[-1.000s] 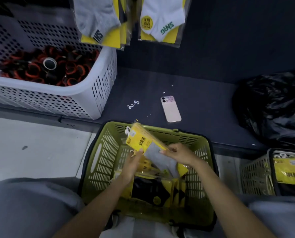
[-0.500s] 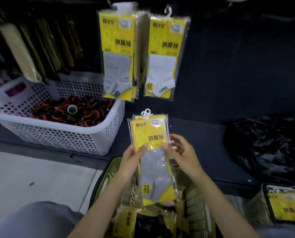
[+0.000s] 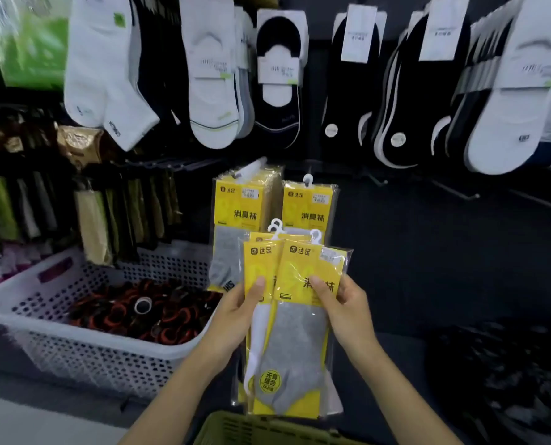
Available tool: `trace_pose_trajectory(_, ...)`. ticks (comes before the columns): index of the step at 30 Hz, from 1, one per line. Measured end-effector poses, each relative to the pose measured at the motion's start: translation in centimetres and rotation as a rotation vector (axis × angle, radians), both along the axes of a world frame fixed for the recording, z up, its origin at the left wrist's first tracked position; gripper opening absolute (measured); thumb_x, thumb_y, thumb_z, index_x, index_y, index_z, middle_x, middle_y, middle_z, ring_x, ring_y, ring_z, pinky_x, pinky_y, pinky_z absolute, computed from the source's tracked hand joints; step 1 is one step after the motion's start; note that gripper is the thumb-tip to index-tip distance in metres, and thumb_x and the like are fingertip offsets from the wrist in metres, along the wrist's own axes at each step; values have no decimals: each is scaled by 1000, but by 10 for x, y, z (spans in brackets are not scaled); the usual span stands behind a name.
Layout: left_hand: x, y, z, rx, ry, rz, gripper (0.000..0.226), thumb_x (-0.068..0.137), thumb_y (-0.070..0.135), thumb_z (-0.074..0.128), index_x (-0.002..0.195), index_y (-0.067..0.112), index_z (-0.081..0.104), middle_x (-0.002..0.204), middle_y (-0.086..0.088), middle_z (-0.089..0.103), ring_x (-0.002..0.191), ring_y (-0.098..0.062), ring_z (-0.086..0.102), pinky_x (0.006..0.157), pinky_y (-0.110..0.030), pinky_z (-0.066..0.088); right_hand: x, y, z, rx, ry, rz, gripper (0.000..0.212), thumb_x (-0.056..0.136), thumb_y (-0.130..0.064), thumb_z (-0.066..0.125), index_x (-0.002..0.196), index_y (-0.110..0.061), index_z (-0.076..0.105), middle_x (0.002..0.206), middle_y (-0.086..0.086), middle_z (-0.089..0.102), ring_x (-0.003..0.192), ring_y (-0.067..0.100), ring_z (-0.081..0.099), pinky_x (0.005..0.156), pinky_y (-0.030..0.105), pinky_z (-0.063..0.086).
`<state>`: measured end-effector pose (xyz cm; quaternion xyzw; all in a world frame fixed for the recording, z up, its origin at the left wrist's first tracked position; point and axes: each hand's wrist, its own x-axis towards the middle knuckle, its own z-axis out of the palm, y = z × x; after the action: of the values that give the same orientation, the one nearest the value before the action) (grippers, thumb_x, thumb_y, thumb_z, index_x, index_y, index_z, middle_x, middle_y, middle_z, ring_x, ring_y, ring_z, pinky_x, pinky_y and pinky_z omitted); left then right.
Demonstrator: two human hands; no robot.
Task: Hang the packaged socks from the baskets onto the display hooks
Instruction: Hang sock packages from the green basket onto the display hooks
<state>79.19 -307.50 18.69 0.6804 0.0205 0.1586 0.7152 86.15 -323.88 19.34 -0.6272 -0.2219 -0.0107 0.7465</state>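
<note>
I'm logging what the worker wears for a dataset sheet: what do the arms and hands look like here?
The left forearm and right forearm are bare, with no sleeve in view up to the frame's edge. The left hand and right hand are ungloved, with no ring, watch or bracelet visible.
</note>
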Motion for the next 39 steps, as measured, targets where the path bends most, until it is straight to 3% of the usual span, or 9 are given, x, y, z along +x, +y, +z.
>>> trace_pose_trajectory(6, 4, 36, 38, 26, -138, 231, 28, 88, 42, 52, 98, 23, 70, 87, 13, 74, 80, 4, 67, 63, -7, 48, 32, 7, 32, 36, -32, -98, 12, 93, -27, 55, 101, -24, 64, 96, -4, 74, 88, 12, 71, 74, 26, 58)
trace_pose_trajectory(8, 6, 52, 48, 27, -156, 301, 25, 92, 38, 51, 103, 23, 68, 91, 16, 73, 84, 5, 67, 65, -6, 47, 47, 6, 44, 12, -45, -127, 11, 95, -26, 54, 99, -22, 64, 95, 0, 74, 87, 14, 72, 76, 30, 58)
trace_pose_trajectory(13, 7, 81, 55, 28, -107, 371, 34, 90, 46, 51, 95, 15, 66, 101, 0, 70, 94, -17, 64, 88, -33, 47, 76, 15, 65, -46, -81, -135, 10, 95, -22, 55, 101, -18, 63, 96, 2, 74, 88, 16, 71, 78, 33, 57)
trace_pose_trajectory(23, 17, 75, 63, -14, -133, 374, 26, 92, 39, 52, 102, 23, 69, 98, 8, 74, 92, -6, 68, 81, -22, 49, 117, 42, 58, -57, 56, -139, 13, 93, -20, 59, 101, -11, 65, 95, 4, 73, 81, 12, 71, 67, 23, 56)
trace_pose_trajectory(27, 25, 67, 64, -31, -152, 351, 23, 92, 38, 52, 100, 25, 68, 93, 16, 74, 85, 5, 67, 63, -7, 47, 136, 47, 51, -70, 217, -307, 24, 84, -31, 70, 90, -8, 65, 92, 7, 69, 83, 18, 65, 78, 33, 55)
trace_pose_trajectory(30, 28, 59, 65, -31, -130, 323, 26, 93, 38, 51, 104, 23, 69, 95, 10, 74, 86, -4, 70, 63, -12, 49, 141, 45, 45, -71, 282, -465, 24, 81, -26, 75, 93, -7, 65, 94, 7, 66, 74, 10, 56, 69, 24, 45)
trace_pose_trajectory(33, 31, 51, 63, -71, -127, 306, 23, 93, 35, 53, 103, 20, 68, 90, 9, 75, 80, -5, 71, 57, -11, 50, 136, 37, 37, -39, 334, -579, 24, 82, -17, 73, 100, -5, 62, 102, 12, 66, 79, 15, 55, 74, 27, 44)
trace_pose_trajectory(36, 35, 43, 62, -79, -108, 282, 22, 92, 33, 55, 102, 19, 68, 88, 10, 75, 79, -5, 71, 59, -13, 51, 121, 35, 34, -46, 250, -497, 18, 86, -22, 68, 97, -10, 61, 103, 10, 65, 88, 19, 60, 78, 32, 49)
trace_pose_trajectory(39, 40, 31, 59, -111, -98, 225, 23, 90, 29, 58, 103, 15, 69, 90, 2, 76, 82, -14, 72, 61, -19, 54, 93, 38, 44, -43, 146, -246, 17, 91, -27, 60, 96, -11, 63, 93, 9, 67, 81, 17, 64, 75, 28, 54)
